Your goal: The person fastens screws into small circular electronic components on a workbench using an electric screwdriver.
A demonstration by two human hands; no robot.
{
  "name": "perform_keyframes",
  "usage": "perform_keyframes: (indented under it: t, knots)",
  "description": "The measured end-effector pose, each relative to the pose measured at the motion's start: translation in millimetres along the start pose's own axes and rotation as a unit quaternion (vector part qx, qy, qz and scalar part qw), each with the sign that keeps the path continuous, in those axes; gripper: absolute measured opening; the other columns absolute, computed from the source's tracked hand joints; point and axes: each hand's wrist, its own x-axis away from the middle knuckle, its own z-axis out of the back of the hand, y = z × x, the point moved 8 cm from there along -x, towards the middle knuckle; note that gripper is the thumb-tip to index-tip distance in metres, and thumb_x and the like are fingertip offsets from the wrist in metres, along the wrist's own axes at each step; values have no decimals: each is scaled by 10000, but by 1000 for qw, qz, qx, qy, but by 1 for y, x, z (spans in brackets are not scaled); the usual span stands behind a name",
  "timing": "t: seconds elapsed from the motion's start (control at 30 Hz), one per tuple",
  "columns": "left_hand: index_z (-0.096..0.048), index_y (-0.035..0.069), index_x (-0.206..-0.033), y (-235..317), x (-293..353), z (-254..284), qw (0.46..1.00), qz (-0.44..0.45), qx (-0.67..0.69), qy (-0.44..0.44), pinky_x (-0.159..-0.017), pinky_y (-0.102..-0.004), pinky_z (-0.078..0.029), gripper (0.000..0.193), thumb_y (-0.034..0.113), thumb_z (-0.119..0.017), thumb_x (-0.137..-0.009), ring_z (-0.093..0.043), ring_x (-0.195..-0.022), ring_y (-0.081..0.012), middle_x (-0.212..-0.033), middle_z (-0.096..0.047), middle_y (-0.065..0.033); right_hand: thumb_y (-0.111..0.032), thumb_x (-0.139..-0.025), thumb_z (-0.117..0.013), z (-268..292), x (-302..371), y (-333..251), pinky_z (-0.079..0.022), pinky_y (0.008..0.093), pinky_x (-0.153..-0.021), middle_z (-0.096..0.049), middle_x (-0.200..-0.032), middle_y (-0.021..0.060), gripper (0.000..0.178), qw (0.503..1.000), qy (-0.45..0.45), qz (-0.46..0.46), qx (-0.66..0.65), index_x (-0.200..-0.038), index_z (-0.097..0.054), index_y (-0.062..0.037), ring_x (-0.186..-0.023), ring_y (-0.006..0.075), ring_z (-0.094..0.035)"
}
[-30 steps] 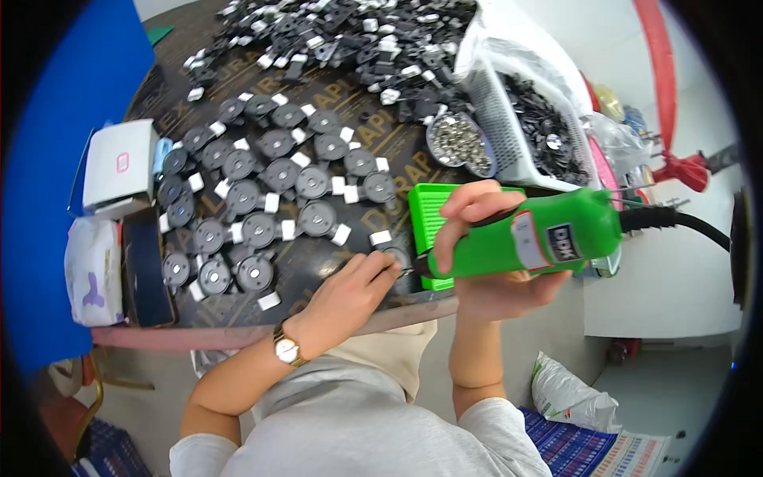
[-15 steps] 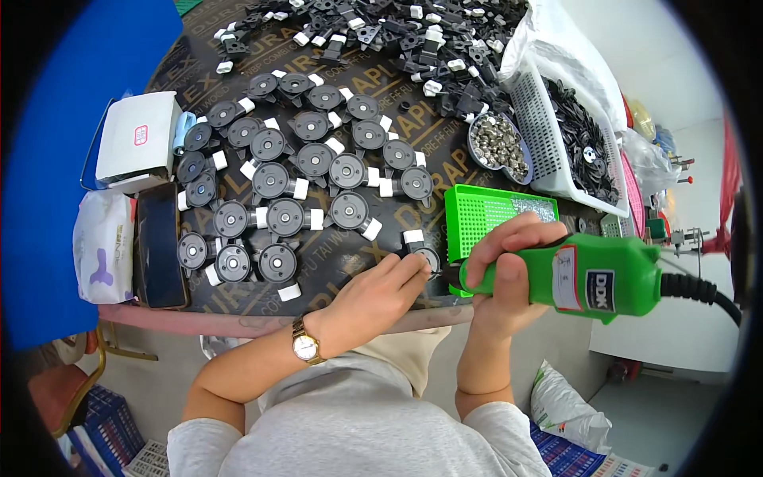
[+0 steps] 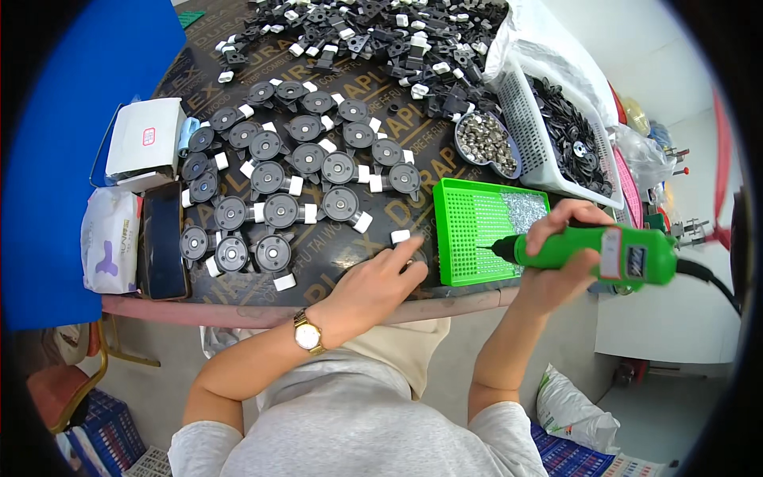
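Note:
My right hand (image 3: pixel 566 242) grips a green electric screwdriver (image 3: pixel 620 254) with a black nose and a cord. Its thin tip hovers at the green screw tray (image 3: pixel 442 274), over the perforated part; whether it touches a screw is too small to tell. Near the table's front edge, my left hand (image 3: pixel 380 280) has its fingers closed over a black wheel part, which is mostly hidden beneath them. That part's white tab (image 3: pixel 400 237) shows beyond the fingers. Farther left lie several assembled black wheel parts (image 3: pixel 341 203) with round grey-black discs and white tabs.
At the back is a heap of black brackets (image 3: pixel 413 52). A bowl of metal pieces (image 3: pixel 485 143) stands beside a white basket (image 3: pixel 520 119) of black discs. On the left are a white box (image 3: pixel 143 139), a tissue pack (image 3: pixel 110 238) and a dark phone (image 3: pixel 164 238).
The screwdriver has swung away from the wheel part at my left hand, rightward to the green tray. My left hand stays by the part, with its fingers slightly shifted.

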Motion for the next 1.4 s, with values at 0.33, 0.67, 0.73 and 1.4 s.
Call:
perform_keyframes:
  t: [0.33, 0.67, 0.73, 1.4]
  knots:
    - [-541, 21, -1077, -33, 169, 61, 729, 392, 547, -127, -552, -196, -463, 231, 120, -555, -868, -596, -730, -83, -985, -629, -106, -507, -835, -576, 30, 5, 42, -357, 207, -410, -509, -809, 135, 563, 999, 18, -24, -13, -1032, -455, 6, -458, 129, -469]
    - [-593, 43, -983, -250, 510, -34, 762, 645, -18, 46, -720, -450, -477, 246, 242, -525, -858, -605, -849, -391, -862, -646, -182, -546, -811, -584, 24, -1, 39, -346, 209, -383, -511, -801, 139, 597, 1000, 16, -15, 17, -1000, -466, 8, -432, 120, -452]
    - [-595, 53, -1005, -255, 506, -59, 784, 612, -11, 98, -747, -445, -473, 234, 215, -556, -840, -604, -881, -376, -901, -637, -205, -534, -812, -592, 22, 1, 35, -337, 207, -375, -521, -819, 147, 586, 999, 20, -2, 28, -1000, -473, 8, -429, 121, -451]
    - [-631, 20, -994, -53, 183, 119, 911, 368, 184, -29, -574, -263, -462, 168, 92, -593, -848, -588, -685, -137, -889, -645, -56, -545, -855, -516, 35, 6, 44, -342, 209, -447, -512, -879, 129, 565, 999, 14, -40, 17, -1044, -478, -14, -501, 114, -445]
